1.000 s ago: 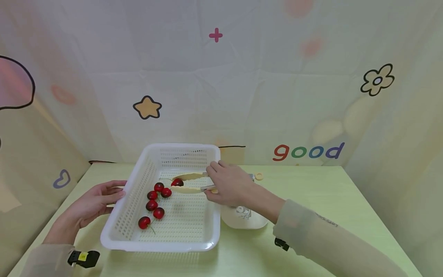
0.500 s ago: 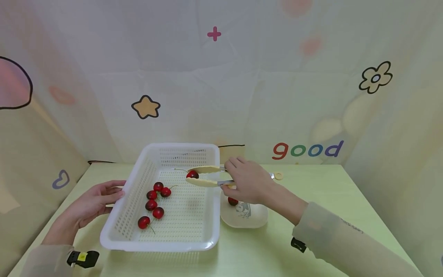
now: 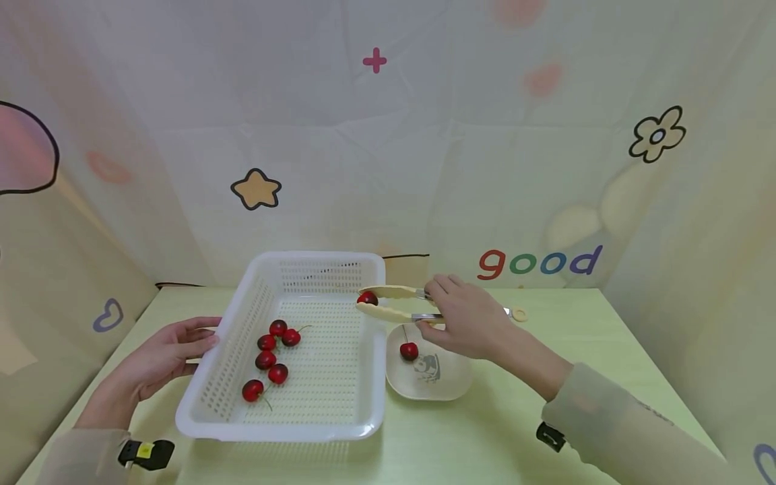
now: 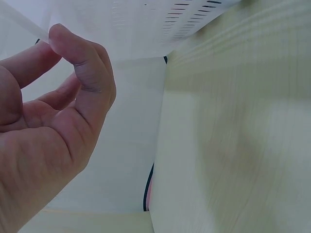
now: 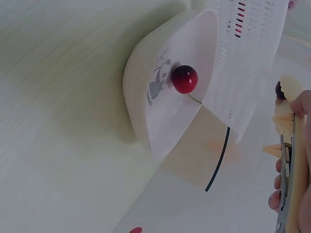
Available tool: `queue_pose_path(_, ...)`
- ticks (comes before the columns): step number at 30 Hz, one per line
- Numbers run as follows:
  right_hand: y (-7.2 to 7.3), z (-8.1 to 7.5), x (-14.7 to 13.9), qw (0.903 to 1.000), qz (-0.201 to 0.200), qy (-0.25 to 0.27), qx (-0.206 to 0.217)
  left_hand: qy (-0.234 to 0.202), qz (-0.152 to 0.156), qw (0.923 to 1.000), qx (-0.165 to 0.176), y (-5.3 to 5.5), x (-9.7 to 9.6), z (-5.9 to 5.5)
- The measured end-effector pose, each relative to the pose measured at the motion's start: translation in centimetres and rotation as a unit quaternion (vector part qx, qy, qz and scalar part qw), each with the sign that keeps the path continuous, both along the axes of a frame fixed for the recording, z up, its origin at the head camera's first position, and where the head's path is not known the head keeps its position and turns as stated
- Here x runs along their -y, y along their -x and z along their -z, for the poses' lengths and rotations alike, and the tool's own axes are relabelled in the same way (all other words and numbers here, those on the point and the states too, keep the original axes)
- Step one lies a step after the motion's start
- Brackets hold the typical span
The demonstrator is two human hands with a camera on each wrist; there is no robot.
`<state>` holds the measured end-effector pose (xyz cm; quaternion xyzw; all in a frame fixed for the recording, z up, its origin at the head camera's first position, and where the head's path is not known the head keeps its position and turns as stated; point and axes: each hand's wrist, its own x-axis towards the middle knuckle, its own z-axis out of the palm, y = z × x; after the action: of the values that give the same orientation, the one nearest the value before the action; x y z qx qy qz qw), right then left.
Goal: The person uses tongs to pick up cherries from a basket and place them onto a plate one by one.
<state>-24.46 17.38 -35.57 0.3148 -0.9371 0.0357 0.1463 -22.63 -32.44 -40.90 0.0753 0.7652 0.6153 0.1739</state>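
My left hand (image 3: pixel 166 353) pinches the left rim of a white plastic basket (image 3: pixel 279 432); thumb and fingers (image 4: pixel 90 73) meet at its edge in the left wrist view. Several dark-red cherries (image 3: pixel 265 360) lie in the basket's left half. Around cream-tipped metal tongs (image 3: pixel 388 313) my right hand (image 3: pixel 469 320) is curled. Between the tong tips a cherry (image 3: pixel 367 298) is held above the basket's right rim. Below the right hand stands a small white dish (image 3: pixel 451 384) with a panda print, bearing one stemmed cherry (image 5: pixel 185 79).
The dish stands close against the basket's right side on a pale green tabletop (image 3: pixel 545 404). A printed cloth (image 3: pixel 388 168) hangs behind and along both sides of the table. Black wrist straps (image 3: pixel 147 453) sit on both sleeves.
The right hand has lifted the cherry with the tongs from inside the basket and carried it right to the rim. The dish's cherry has come into view. The left hand stays put.
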Motion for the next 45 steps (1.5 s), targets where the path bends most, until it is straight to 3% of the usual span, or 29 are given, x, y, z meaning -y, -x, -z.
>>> queue_pose_path(7,0.1,0.5,-1.9,0.9986,0.04,0.019,0.028,-0.007,0.006,1.0,0.0,0.0,-0.1,0.0)
queue_pose_path(17,-0.2,1.8,-4.5,0.9966,0.07,0.008,0.044,-0.004,0.004,1.0,0.005,0.1,0.0,0.0)
queue_pose_path(31,-0.7,5.0,-6.4,0.994,0.078,-0.039,0.065,-0.005,0.002,1.0,0.004,0.2,0.1,0.3)
queue_pose_path(45,-1.1,5.7,-6.9,0.9927,0.071,-0.063,0.073,-0.006,-0.001,1.0,0.003,0.2,0.1,0.5)
